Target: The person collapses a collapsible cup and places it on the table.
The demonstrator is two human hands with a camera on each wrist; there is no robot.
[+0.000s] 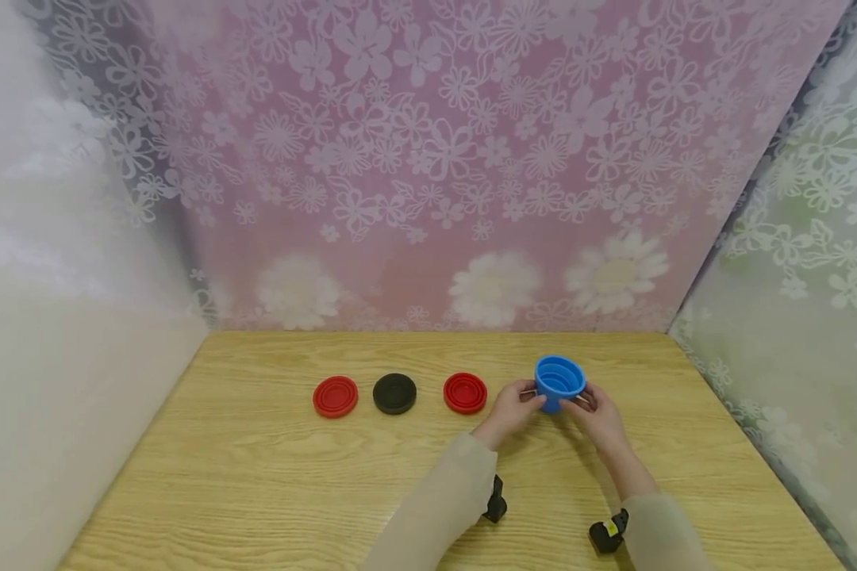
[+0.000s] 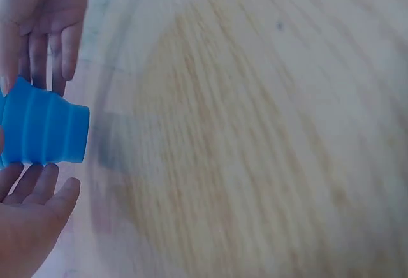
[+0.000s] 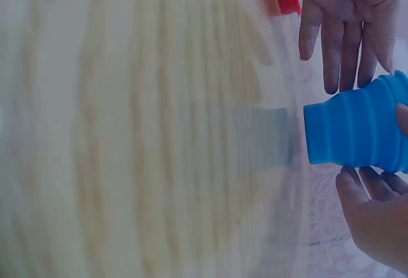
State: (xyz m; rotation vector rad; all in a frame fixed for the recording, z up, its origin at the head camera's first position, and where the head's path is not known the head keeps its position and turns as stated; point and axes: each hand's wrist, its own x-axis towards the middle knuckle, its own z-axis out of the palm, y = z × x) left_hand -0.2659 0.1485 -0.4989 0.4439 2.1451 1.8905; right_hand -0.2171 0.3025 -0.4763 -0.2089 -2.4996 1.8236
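A blue collapsible cup, drawn out to its full ringed height, is upright between both hands at the right of the table. My left hand holds its left side, thumb near the front and fingers along the wall. From the right, my right hand holds it the same way. In the left wrist view the cup shows its narrow base just off the tabletop. The right wrist view shows the cup between the left hand and the right hand.
Left of the cup, a red collapsed cup, a black one and another red one lie flat in a row on the wooden table. A flowered pink curtain hangs behind, with pale sheets at both sides.
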